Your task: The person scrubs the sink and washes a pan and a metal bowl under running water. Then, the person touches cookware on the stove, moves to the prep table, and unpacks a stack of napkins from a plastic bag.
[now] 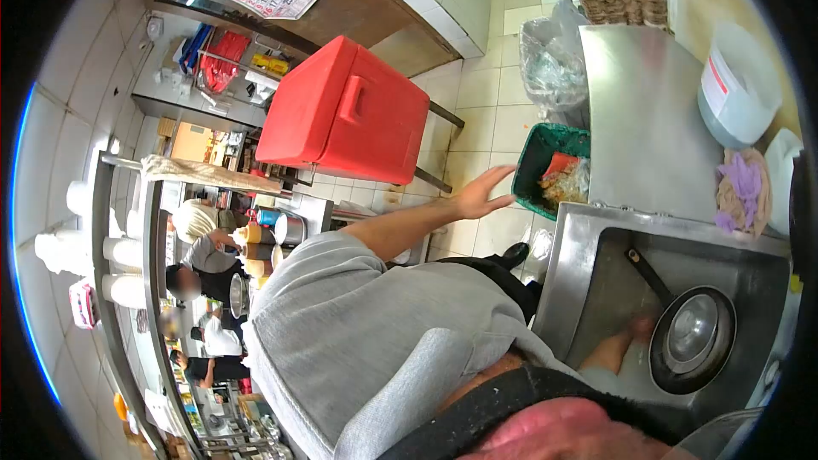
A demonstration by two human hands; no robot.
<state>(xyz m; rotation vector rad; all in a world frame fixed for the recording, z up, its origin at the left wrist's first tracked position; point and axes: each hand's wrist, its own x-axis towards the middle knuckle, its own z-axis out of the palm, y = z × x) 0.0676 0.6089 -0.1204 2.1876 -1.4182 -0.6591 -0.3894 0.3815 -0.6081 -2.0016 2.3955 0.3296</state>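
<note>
My left hand (486, 196) reaches out beside a green bin (530, 153) with food scraps and plastic in it. Its fingers are spread and nothing is in them. In the metal sink (588, 255), my right hand (641, 330) is in cloudy water, its fingers blurred. Close by it lies a dark frying pan (724, 349), its handle pointing to the upper left. A round metal bowl or lid (692, 330) rests inside the pan. Whether my right fingers touch the pan, I cannot tell.
A steel counter (639, 128) adjoins the sink, with a white tub (740, 85) and cloths (743, 192) at its edge. A lined trash bag (554, 60) and a red cooler (349, 115) on legs stand beyond. Shelving (158, 290) and several people are at the left.
</note>
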